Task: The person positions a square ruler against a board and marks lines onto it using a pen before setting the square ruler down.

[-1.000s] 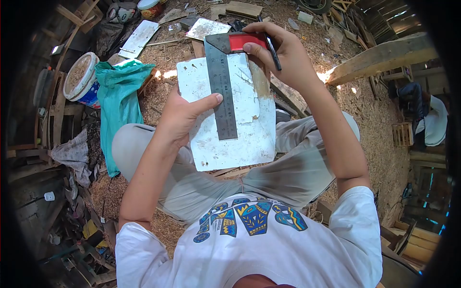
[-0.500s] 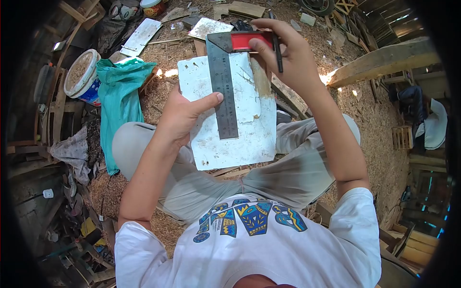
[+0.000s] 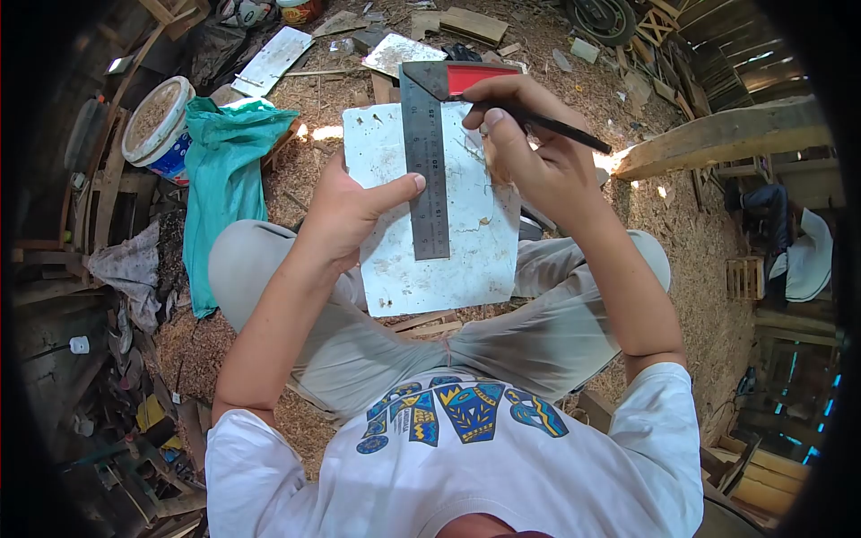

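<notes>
A white, scuffed board (image 3: 386, 260) lies over my lap, its upper right part chipped. Across it runs the steel blade of a try square (image 3: 429, 197), whose red and grey stock is at the board's top edge. My left hand (image 3: 345, 211) grips the board's left side, the thumb pressing on the blade. A dark pen (image 3: 569, 132) is pinched in my right hand (image 3: 538, 143), its tip pointing left close to the blade's top end. The fingers of that hand partly cover the stock and the board's right edge.
Left of the board are a teal plastic bag (image 3: 224, 170) and a white bucket (image 3: 160, 125). A wooden beam (image 3: 717, 139) juts in at the right. Wood scraps and white panels (image 3: 273, 61) lie on shavings ahead. Another person (image 3: 803, 251) is at the far right.
My right hand has turned and shifted down from the stock, and the pen has swung from upright to slanted, its tip now near the blade. My left hand keeps its hold.
</notes>
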Demonstrator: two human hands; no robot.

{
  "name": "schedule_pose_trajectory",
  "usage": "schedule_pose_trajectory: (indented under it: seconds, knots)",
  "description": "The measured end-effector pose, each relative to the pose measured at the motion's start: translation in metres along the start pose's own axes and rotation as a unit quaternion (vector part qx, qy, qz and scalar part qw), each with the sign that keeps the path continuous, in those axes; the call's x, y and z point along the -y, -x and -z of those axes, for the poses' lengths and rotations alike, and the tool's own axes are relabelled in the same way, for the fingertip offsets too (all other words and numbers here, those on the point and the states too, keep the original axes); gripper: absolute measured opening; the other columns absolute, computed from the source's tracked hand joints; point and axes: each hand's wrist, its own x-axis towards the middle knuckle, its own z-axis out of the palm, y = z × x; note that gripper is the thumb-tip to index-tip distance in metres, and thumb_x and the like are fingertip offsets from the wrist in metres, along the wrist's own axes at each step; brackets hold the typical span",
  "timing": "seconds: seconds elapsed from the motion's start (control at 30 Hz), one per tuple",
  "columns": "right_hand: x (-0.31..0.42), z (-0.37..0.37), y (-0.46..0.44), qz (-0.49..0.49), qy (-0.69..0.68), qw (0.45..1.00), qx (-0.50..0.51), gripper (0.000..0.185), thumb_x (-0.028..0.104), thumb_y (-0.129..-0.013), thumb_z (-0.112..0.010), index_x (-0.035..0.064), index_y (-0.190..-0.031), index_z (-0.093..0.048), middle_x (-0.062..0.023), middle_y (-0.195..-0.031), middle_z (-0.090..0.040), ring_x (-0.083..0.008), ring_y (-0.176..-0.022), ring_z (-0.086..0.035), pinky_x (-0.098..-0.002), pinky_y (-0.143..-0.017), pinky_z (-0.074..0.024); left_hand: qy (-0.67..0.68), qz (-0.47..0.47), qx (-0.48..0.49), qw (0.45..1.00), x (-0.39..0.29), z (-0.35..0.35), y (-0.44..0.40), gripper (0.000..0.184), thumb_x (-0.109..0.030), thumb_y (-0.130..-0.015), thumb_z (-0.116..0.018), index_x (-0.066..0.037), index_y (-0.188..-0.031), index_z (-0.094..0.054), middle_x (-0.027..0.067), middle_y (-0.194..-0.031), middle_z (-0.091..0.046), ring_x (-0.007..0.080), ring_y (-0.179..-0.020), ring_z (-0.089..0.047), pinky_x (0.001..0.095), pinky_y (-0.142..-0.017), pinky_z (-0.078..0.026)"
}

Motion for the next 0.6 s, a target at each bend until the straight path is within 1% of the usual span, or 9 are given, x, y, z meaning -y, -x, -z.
schedule_pose_trajectory:
  seconds: [0.03,0.07,0.13,0.17,0.23,0.33,0.6]
  knots:
    - [0.0002,0.0004,0.0004,-0.004,0.008,1.0,0.022,0.016,0.009,-0.097,-0.062,0.0012,-0.111,-0.066,-0.0078,-0.086,-0.074,-0.0138,-0.077,-0.071,-0.0289,-0.071,-0.0551,-0.002,-0.003,0.0,1.0,0.0001,-0.0001,-0.0002,0.058,0.0,-0.086,-0.078,-0.001,-0.139,-0.052,0.0114,-0.129,-0.068,0.0223,-0.117,-0.067,0.0387,-0.102,-0.055]
    - [0.002,0.0002,0.0007,-0.004,0.009,1.0,0.021,0.016,0.009,-0.097,-0.062,0.0012,-0.111,-0.066,-0.0078,-0.086,-0.074,-0.0138,-0.077,-0.071,-0.0289,-0.071,-0.0551,-0.002,-0.003,0.001,1.0,0.0001,-0.0002,-0.0003,0.058,0.0,-0.086,-0.078,-0.001,-0.139,-0.052,0.0114,-0.129,-0.068,0.0223,-0.117,-0.067,0.0387,-0.102,-0.055]
    - [0.0073,-0.0008,0.0006,-0.048,0.039,0.998,0.033,0.014,0.011,-0.097,-0.063,0.0021,-0.108,-0.064,-0.0084,-0.084,-0.073,-0.0145,-0.073,-0.07,-0.0306,-0.067,-0.054,-0.025,-0.005,-0.003,1.0,0.0003,-0.0001,-0.0003,0.059,0.001,-0.086,-0.078,-0.001,-0.139,-0.052,0.0111,-0.129,-0.067,0.0218,-0.117,-0.067,0.0387,-0.102,-0.055]
    - [0.0079,-0.0003,-0.0002,-0.048,0.039,0.998,0.033,0.014,0.011,-0.097,-0.063,0.0021,-0.108,-0.064,-0.0084,-0.084,-0.073,-0.0145,-0.073,-0.07,-0.0306,-0.067,-0.054,-0.025,-0.005,-0.002,1.0,0.0004,-0.0001,-0.0005,0.059,0.001,-0.086,-0.078,-0.001,-0.139,-0.052,0.0111,-0.129,-0.067,0.0218,-0.117,-0.067,0.0387,-0.102,-0.055]
    - [0.0084,0.0007,-0.0008,-0.018,0.128,0.991,0.041,0.013,0.012,-0.097,-0.065,0.0026,-0.105,-0.062,-0.0086,-0.081,-0.071,-0.0156,-0.07,-0.07,-0.0307,-0.064,-0.054,-0.029,-0.003,0.002,1.0,0.0018,-0.0001,-0.0008,0.059,0.001,-0.086,-0.078,-0.001,-0.139,-0.052,0.011,-0.129,-0.067,0.0216,-0.117,-0.067,0.0384,-0.102,-0.055]
    - [0.0055,-0.0042,0.0009,-0.025,0.097,0.995,0.025,0.013,0.012,-0.096,-0.066,0.0026,-0.103,-0.06,-0.0087,-0.078,-0.069,-0.0167,-0.068,-0.07,-0.0308,-0.061,-0.0537,-0.032,-0.003,0.009,0.999,0.0039,-0.0006,-0.0012,0.059,0.001,-0.086,-0.078,-0.001,-0.139,-0.052,0.0109,-0.129,-0.067,0.0212,-0.116,-0.067,0.0381,-0.101,-0.056]
    - [0.0031,-0.0029,-0.0001,-0.01,0.119,0.992,0.031,0.014,0.011,-0.095,-0.067,0.0024,-0.104,-0.06,-0.009,-0.078,-0.069,-0.0171,-0.068,-0.071,-0.0306,-0.061,-0.0539,-0.021,-0.004,0.006,1.0,0.0024,-0.0034,0.0009,0.059,0.0,-0.086,-0.078,-0.001,-0.139,-0.052,0.0107,-0.128,-0.068,0.0209,-0.115,-0.068,0.0376,-0.1,-0.056]
